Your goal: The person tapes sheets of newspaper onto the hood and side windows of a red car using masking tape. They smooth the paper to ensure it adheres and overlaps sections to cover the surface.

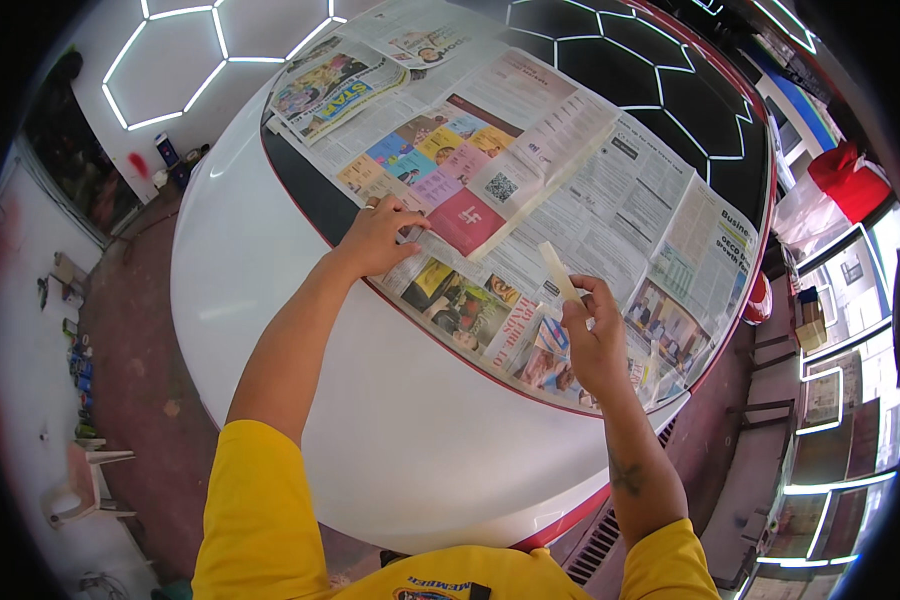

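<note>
Newspaper sheets (560,215) lie overlapping across a dark car window framed by a thin red line. My left hand (380,238) rests at their near left edge, thumb and forefinger apart and bent against the paper beside a pink printed block. A ring shows on one of its fingers. My right hand (597,340) is closed on a short strip of cream masking tape (557,270), pinched between thumb and fingers and pointing up and away over the papers. More pale tape (653,362) appears along the near right edge of the newspaper.
The white car body (390,440) curves between me and the window. Beyond the sheets, black glossy bodywork (660,85) reflects hexagonal lights. A white chair (85,485) stands at the left wall; a red and white bundle (835,190) is at the right.
</note>
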Motion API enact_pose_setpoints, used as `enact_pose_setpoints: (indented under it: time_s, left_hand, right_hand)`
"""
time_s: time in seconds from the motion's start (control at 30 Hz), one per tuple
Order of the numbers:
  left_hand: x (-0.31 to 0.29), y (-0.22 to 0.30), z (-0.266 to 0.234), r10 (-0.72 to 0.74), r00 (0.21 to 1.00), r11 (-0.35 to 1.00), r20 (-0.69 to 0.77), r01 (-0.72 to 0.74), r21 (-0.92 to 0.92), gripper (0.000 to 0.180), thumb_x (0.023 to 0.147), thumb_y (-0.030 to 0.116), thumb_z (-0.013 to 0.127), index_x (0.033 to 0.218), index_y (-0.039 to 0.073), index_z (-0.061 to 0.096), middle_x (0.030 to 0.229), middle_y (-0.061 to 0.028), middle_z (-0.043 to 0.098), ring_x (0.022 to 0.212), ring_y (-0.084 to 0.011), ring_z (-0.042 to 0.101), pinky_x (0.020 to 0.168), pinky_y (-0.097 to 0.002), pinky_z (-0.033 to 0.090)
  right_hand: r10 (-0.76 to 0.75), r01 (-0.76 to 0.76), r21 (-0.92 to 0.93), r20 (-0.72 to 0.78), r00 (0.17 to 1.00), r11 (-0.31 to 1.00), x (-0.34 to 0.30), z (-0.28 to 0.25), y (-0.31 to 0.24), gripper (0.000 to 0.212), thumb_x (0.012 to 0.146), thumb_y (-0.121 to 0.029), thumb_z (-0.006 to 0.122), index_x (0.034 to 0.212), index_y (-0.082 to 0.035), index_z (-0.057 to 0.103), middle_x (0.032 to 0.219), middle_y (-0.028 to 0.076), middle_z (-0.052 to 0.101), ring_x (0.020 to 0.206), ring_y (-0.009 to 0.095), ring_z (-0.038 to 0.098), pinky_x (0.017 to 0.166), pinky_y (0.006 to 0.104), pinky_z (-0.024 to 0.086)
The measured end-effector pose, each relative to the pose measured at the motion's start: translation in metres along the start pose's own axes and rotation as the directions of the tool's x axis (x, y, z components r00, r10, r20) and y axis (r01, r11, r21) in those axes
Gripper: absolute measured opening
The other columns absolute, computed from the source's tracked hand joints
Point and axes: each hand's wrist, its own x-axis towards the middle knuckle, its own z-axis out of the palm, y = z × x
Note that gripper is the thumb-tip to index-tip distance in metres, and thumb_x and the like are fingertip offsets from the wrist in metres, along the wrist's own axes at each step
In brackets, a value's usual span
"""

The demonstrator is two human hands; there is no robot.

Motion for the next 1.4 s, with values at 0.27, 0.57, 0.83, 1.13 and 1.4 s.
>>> enact_pose_setpoints:
  time_s: [0.27, 0.57, 0.83, 1.13, 1.4]
  left_hand:
    - [0.023, -0.001, -0.029, -0.065, 0.973, 0.878, 0.219, 0.161, -0.452, 0.011, 0.106, 0.013, 0.079, 0.115, 0.009, 0.075, 0.108, -0.0035, 0.074, 0.099, -0.0116, 0.068, 0.090, -0.0295, 0.056]
    - [0.022, 0.013, -0.020, -0.200, 0.952, 0.672, 0.233, 0.306, -0.675, 0.007, 0.111, 0.006, 0.070, 0.117, 0.005, 0.072, 0.106, -0.0012, 0.074, 0.095, -0.0073, 0.063, 0.083, -0.0264, 0.050]
    - [0.009, -0.006, -0.035, 0.097, 0.948, 0.841, 0.303, 0.084, -0.534, 0.028, 0.108, 0.015, 0.077, 0.134, 0.006, 0.078, 0.114, -0.0041, 0.079, 0.105, -0.0139, 0.068, 0.094, -0.0327, 0.055]
    - [0.003, 0.000, 0.007, -0.074, 0.997, 0.995, 0.037, 0.076, -0.063, 0.021, 0.102, 0.025, 0.083, 0.110, 0.005, 0.081, 0.125, -0.0169, 0.075, 0.119, -0.0363, 0.072, 0.101, -0.0453, 0.057]
    - [0.004, -0.011, 0.027, -0.176, 0.977, 0.983, -0.124, 0.180, 0.025, 0.028, 0.100, 0.034, 0.085, 0.104, 0.006, 0.081, 0.111, -0.0149, 0.076, 0.113, -0.0368, 0.072, 0.100, -0.0488, 0.057]
  right_hand:
    - [-0.207, 0.213, 0.012, -0.182, 0.961, 0.977, 0.011, 0.014, -0.013, 0.035, 0.110, -0.012, 0.069, 0.145, -0.010, 0.074, 0.089, 0.011, 0.066, 0.074, 0.024, 0.066, 0.075, 0.0401, 0.055]
    - [-0.215, 0.255, -0.488, 0.137, 0.967, 0.835, 0.048, 0.112, -0.019, 0.039, 0.094, -0.041, 0.090, 0.127, -0.020, 0.088, 0.120, 0.012, 0.062, 0.118, 0.031, 0.064, 0.109, 0.0480, 0.048]
    - [-0.284, 0.282, -0.417, 0.059, 0.957, 0.864, 0.042, 0.135, -0.008, 0.028, 0.094, -0.031, 0.089, 0.119, -0.019, 0.089, 0.119, 0.011, 0.063, 0.119, 0.032, 0.064, 0.108, 0.0522, 0.049]
    - [-0.333, 0.292, -0.501, 0.008, 0.943, 0.814, 0.046, 0.133, 0.009, 0.024, 0.094, -0.034, 0.088, 0.109, -0.015, 0.088, 0.116, 0.011, 0.062, 0.116, 0.033, 0.064, 0.109, 0.0523, 0.047]
    - [-0.358, 0.304, -0.513, -0.007, 0.934, 0.803, 0.048, 0.141, 0.008, 0.025, 0.097, -0.035, 0.085, 0.106, -0.012, 0.086, 0.117, 0.012, 0.064, 0.116, 0.034, 0.065, 0.109, 0.0527, 0.047]
